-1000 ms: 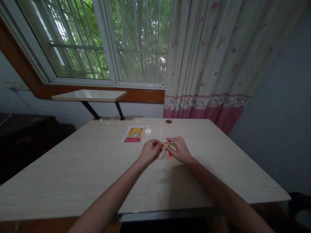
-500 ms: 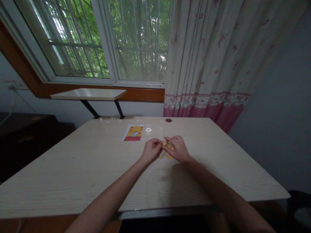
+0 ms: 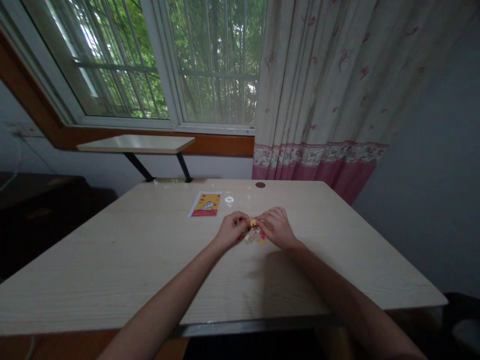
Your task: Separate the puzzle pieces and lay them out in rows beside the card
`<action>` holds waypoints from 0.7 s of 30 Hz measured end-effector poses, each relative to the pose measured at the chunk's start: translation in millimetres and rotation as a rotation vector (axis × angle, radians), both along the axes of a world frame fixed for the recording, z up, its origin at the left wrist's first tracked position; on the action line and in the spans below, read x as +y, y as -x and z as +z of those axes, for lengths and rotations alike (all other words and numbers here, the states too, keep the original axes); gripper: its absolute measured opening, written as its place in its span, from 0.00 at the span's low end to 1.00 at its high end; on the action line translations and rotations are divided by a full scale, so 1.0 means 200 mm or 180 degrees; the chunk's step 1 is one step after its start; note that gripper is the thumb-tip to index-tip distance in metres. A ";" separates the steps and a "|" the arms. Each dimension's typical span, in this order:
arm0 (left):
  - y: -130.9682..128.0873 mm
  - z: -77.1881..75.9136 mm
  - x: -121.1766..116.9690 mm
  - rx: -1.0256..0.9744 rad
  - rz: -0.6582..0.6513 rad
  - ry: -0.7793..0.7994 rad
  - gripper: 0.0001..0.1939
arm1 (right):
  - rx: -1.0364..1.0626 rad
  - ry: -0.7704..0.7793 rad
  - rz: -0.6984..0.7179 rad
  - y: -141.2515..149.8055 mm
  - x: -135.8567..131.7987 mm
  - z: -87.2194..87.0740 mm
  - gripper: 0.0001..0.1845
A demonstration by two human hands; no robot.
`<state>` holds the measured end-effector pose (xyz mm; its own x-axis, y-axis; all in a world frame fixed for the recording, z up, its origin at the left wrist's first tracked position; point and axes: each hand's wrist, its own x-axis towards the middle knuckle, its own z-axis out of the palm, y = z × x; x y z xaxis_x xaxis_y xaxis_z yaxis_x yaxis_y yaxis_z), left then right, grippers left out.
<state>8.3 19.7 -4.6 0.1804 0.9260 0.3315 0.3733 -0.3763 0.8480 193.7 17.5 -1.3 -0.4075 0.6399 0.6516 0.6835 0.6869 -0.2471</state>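
At frame centre, the right hand (image 3: pixel 277 228) pinches a yellow piece (image 3: pixel 253 222); the left hand (image 3: pixel 233 232) is narrow beside it (gripping or not, cannot tell). Pinch lightly, clear of the small pieces (image 3: pixel 255 236).

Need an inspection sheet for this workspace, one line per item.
Surface: pale wood-grain table, light glinting off its far part.
Job things: small loose pile of multicoloured pieces; rectangular yellow-and-red printed card lying farther back.
Clutter: round dark-brown disc near the far edge.
Hands: left hand and right hand, fingertips together at a small yellow piece; exact grip too small to tell.
Cables: thin pale cord by the left wall, off the table.
Surroundings: white-framed window, cream floral curtain with pink hem, pale shelf on black supports.
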 end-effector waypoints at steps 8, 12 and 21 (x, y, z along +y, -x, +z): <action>0.01 0.06 -0.05 0.0243 0.0016 -0.0896 0.14 | 0.0349 -0.0216 -0.0199 -0.02 0.01 -0.01 0.10; 0.00 0.07 -0.05 0.0296 0.0036 -0.1015 0.11 | 0.0331 -0.0188 -0.0175 -0.01 0.01 -0.01 0.11; 0.01 0.07 -0.06 0.0367 0.0060 -0.1067 0.10 | 0.0353 -0.0225 -0.0171 -0.01 0.00 -0.01 0.11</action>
<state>7.0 8.4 8.7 0.2183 0.7727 0.5961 0.4690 -0.6187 0.6303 195.4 17.2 -2.8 -0.2968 0.6098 0.7349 0.6908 0.6684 -0.2757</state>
